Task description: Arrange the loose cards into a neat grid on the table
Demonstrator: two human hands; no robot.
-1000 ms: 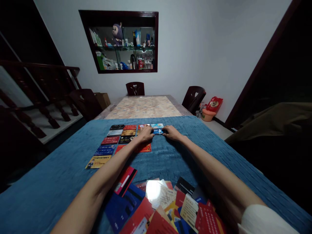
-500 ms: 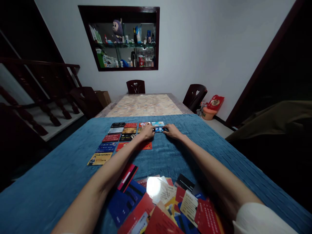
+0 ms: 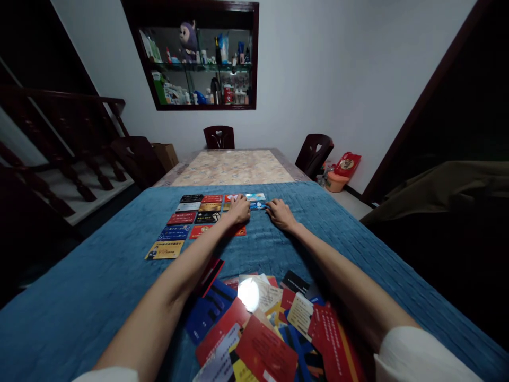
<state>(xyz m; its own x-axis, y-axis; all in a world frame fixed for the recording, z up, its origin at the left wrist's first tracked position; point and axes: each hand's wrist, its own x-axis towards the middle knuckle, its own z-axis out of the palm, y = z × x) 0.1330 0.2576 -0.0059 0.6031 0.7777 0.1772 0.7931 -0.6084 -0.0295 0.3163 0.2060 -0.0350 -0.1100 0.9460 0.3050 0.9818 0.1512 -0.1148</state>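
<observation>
Well out on the blue cloth (image 3: 99,286), both hands lie palm-down with fingers loosely spread, gripping nothing. The left hand (image 3: 238,210) and right hand (image 3: 280,214) flank a small blue card (image 3: 257,205) — left fingertips just beside its near-left edge, right fingertips just right of it; whether either touches it cannot be told. That card lies flat, long axis left to right, in the second row under a pale blue card (image 3: 255,197). About fourteen cards form the laid-out grid (image 3: 191,217), four columns across. A loose heap of cards (image 3: 262,329) sits near the body — too overlapped to count. Print on the cards is too small to read.
</observation>
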